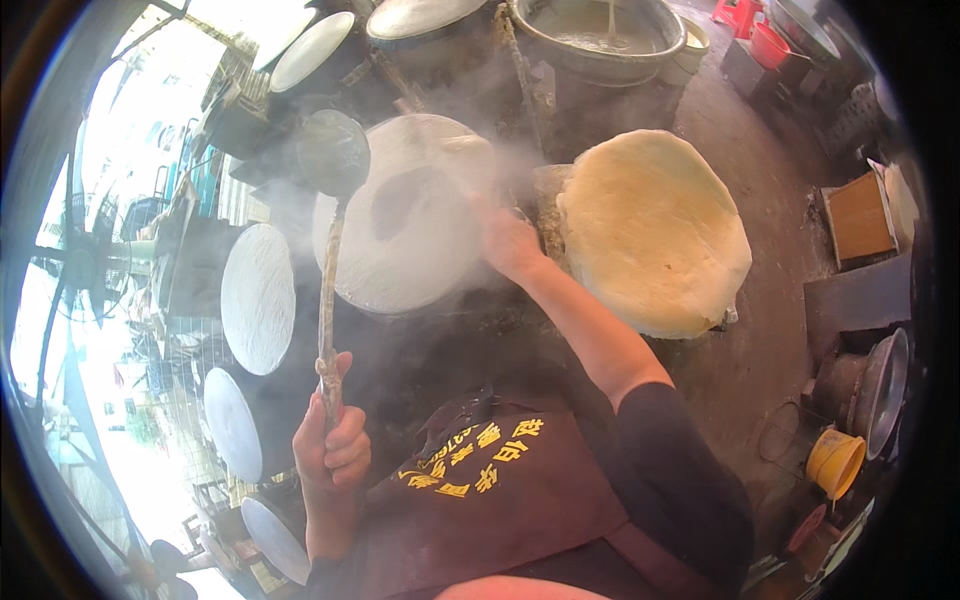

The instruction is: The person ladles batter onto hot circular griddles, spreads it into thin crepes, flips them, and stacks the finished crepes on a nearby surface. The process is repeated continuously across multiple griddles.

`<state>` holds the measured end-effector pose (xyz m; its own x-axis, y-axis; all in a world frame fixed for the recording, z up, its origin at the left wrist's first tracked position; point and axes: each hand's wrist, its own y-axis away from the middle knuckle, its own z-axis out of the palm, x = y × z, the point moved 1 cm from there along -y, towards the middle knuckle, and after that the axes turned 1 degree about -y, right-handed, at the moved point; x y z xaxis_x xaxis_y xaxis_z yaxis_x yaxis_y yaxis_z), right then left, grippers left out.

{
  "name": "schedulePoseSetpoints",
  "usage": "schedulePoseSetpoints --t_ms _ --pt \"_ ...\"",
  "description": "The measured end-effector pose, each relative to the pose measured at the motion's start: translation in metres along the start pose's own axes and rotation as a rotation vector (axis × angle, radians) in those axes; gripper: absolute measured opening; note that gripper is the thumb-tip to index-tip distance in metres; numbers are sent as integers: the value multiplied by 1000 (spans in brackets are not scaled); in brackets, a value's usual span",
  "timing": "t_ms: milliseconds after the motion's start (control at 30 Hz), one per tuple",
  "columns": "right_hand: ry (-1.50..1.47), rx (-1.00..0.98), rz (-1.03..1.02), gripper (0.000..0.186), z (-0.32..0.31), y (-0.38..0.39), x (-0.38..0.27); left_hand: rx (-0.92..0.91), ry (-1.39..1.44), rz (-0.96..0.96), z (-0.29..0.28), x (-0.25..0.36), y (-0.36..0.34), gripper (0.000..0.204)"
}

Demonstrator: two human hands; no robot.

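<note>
My left hand (330,440) is closed round the long, worn handle of a ladle (333,150), whose dark bowl is raised at the left side of a round, white-coated steaming surface (400,270) with a darker patch inside. My right hand (510,235) reaches to that surface's right side, fingers curled; steam blurs what they hold. Beside my right hand lies a thick, round, pale yellow stack of what looks like thin sheets (655,230).
Several round white trays (255,295) line the left. Behind are a large metal basin (545,40) of pale liquid and red plastic containers (768,45). At right stand an orange-brown board (855,215), metal bowls (880,395) and a yellow bucket (835,465).
</note>
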<state>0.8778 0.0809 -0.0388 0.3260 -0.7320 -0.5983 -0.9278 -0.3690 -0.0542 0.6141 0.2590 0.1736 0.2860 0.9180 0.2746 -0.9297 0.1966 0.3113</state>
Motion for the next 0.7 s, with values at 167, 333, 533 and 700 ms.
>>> schedulePoseSetpoints --t_ms 167,333,533,700 --pt "-254 66 15 51 -13 4 19 26 6 6 3 0 6 51" --pt "-87 47 3 52 9 31 -6 176 56 48 5 -4 7 50" --pt "-213 225 160 53 -17 31 20 185 129 42 -1 -9 29 51" --pt "-148 68 4 52 12 51 -20 145 154 40 3 -18 37 51"
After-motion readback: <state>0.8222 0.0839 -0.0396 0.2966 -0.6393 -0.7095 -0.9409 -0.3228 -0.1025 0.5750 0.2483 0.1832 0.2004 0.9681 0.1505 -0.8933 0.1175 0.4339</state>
